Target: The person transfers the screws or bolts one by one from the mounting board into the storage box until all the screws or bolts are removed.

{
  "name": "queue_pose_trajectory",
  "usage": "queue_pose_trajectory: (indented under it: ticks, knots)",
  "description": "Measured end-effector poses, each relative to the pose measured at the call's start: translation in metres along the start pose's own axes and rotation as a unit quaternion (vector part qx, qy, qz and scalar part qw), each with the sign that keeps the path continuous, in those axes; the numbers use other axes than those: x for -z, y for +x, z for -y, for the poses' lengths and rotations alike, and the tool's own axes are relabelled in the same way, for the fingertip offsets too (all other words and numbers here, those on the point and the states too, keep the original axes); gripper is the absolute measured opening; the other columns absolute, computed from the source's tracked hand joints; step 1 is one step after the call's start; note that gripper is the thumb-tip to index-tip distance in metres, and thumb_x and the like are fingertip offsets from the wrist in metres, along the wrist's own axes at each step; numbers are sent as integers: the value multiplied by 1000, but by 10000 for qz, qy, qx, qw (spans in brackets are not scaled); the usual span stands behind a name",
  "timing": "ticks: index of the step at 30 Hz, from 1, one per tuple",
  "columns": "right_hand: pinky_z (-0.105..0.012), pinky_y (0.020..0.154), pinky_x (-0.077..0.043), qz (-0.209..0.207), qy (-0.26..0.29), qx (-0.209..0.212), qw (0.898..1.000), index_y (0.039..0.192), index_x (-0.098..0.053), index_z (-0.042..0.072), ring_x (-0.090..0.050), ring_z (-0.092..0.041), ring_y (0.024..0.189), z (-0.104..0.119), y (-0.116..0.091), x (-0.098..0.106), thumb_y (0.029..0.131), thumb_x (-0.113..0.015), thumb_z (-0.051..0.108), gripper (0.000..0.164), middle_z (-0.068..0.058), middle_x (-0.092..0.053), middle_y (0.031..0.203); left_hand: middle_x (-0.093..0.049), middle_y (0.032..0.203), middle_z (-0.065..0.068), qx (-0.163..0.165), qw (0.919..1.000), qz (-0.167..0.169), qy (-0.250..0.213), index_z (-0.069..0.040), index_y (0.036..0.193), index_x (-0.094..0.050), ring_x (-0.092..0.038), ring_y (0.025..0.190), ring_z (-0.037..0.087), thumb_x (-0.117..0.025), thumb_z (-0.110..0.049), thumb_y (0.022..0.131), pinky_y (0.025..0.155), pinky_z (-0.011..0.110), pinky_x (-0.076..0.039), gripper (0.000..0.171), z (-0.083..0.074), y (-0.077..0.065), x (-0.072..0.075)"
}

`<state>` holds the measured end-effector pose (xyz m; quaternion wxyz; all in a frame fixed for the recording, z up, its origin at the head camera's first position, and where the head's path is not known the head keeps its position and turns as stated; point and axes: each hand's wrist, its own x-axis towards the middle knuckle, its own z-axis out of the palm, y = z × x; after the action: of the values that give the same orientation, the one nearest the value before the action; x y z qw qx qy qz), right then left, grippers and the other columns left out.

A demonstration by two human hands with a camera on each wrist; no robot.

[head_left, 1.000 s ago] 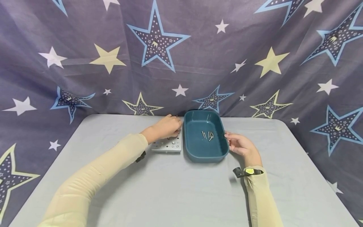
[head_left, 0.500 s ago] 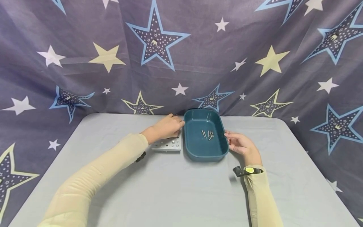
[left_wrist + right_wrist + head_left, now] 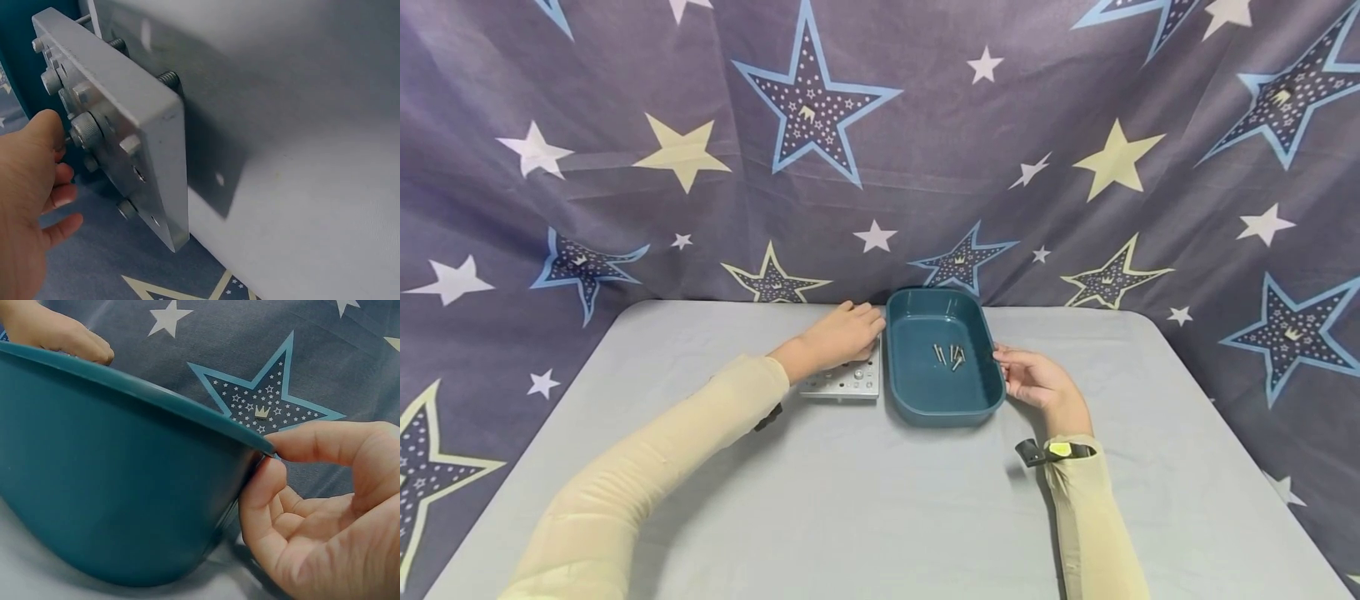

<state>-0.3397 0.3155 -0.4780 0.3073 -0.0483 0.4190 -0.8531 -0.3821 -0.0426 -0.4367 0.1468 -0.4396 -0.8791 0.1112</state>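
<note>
My left hand (image 3: 844,335) is over a silver metal plate (image 3: 831,385) fitted with bolts of several sizes. In the left wrist view the thumb and forefinger pinch a small screw (image 3: 69,140) at the plate's face, mostly hidden by the fingers. Threaded ends stick out from the plate's underside. Just right of the plate is a teal plastic tray (image 3: 946,414). My right hand (image 3: 1036,382) grips its right rim between thumb and fingers, seen close up in the right wrist view. Several loose screws (image 3: 957,357) lie on the tray's floor.
Both things rest near the back edge of a table with a grey-white cover (image 3: 850,500). A dark curtain (image 3: 880,167) printed with stars hangs right behind that edge. Each wrist wears a black camera band (image 3: 1033,452).
My left fingers shift slightly right towards the tray's rim, then back a little over the plate. The right hand, tray and loose screws keep their places.
</note>
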Motion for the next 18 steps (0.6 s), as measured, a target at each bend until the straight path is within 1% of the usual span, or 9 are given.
queue_pose_trajectory:
  ticks: [6,8,11,13,14,18]
  knots:
    - [-21,68,-54,-39,-37,17,10000,107,-59,7,-63,-9,75,-1,-1,0,106,-30,-3,32,0,-66,87,-64,115,9,32,9994,-346,6,-5,117,-61,-56,101,25,-60,-23,99,84,40,-50,26,-1,-3,-3]
    - [-21,68,-54,-49,-32,12,10000,107,-60,8,-63,-9,75,-1,-2,0,106,-29,-3,33,0,-66,87,-64,116,10,56,9990,-453,7,-4,118,-62,-57,101,26,-60,-24,99,83,40,-51,27,-1,-4,-3]
    - [-21,68,-54,-49,-40,21,10000,106,-60,8,-63,-9,75,-1,-1,0,106,-23,-3,39,0,-66,86,-64,117,11,100,9983,-566,20,-3,119,-61,-58,103,27,-60,-24,99,85,42,-52,30,-2,-6,-5]
    - [-21,68,-54,-70,-33,26,10000,106,-60,8,-63,-9,74,-1,-1,0,106,-23,-3,39,0,-67,86,-63,117,12,122,9981,-603,6,-2,121,-61,-58,105,27,-61,-24,99,86,42,-53,31,-1,-6,-6]
    - [-21,68,-54,-59,-24,31,10000,106,-60,7,-63,-9,75,-1,-2,0,106,-24,-3,38,0,-67,86,-62,117,12,131,9980,-621,11,-2,121,-60,-58,105,28,-60,-24,99,86,43,-53,31,-1,-6,-6]
    - [-22,69,-55,-81,18,46,10000,109,-58,7,-63,-9,76,-1,-2,0,104,-41,-4,21,0,-66,89,-61,115,11,178,9979,-630,-16,-3,120,-60,-57,103,27,-58,-24,99,85,42,-51,29,1,-6,-7]
